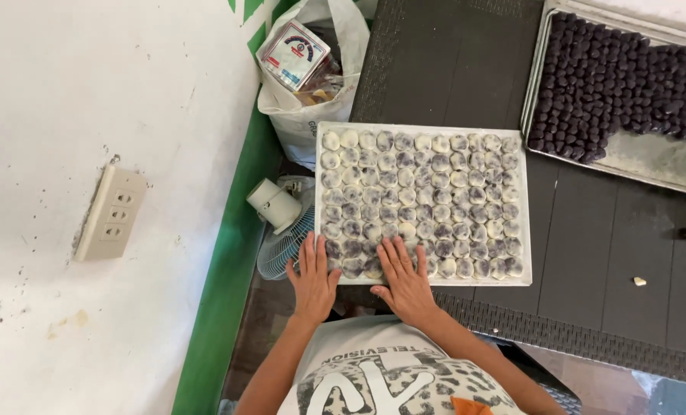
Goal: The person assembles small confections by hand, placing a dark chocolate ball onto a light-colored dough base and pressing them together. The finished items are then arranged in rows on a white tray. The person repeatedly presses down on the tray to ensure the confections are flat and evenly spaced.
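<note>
We are resting our left hand [312, 278] flat on the near-left corner of the white tray [523, 230] of dusted dough balls [424, 192], our right hand [404, 280] beside it, fingers spread, each grip open. The tray is sitting on the dark counter [450, 61].

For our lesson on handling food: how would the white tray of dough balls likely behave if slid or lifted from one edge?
The white tray looks thin and wide, so it may flex when lifted. Its dough balls sit packed, so they probably stay put. Both hands, left hand and right hand, rest flat on its near edge.
</note>
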